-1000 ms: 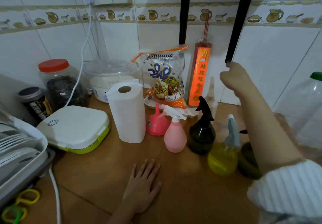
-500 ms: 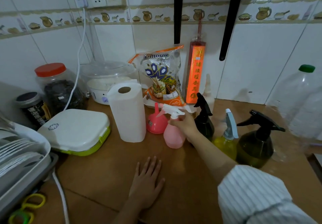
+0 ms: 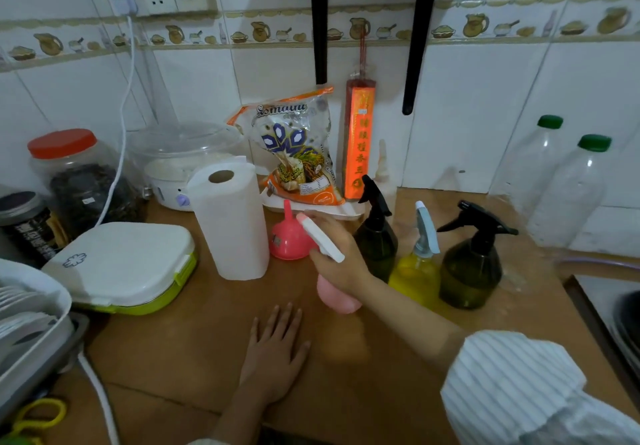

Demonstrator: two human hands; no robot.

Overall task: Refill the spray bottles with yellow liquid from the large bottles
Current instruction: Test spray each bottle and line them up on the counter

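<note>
Two large clear bottles (image 3: pixel 561 185) with green caps are standing against the tiled wall, well to the right of and beyond the grip, and they are looking nearly empty from here. Just right of the grip, a row of three sprayers is waiting: a dark spray bottle (image 3: pixel 375 237) almost touching the knuckles, a yellow-filled one (image 3: pixel 417 271) beside it, another dark one (image 3: pixel 472 271) further right. A pink funnel (image 3: pixel 289 240) is sitting just left of the grip, in front of a paper towel roll (image 3: pixel 230 223). The right hand (image 3: pixel 337 254) is wrapping its fingers around the neck of the pink spray bottle (image 3: pixel 337 297), just below the white trigger head, and is tilting it off the brown counter (image 3: pixel 180 358). The left hand (image 3: pixel 275 351) is lying flat, fingers spread, below the grip. Doing this step well probably means drawing the bottle clear of its neighbours, setting it upright near the flat hand, and steadying the body while the head is unscrewed.
</note>
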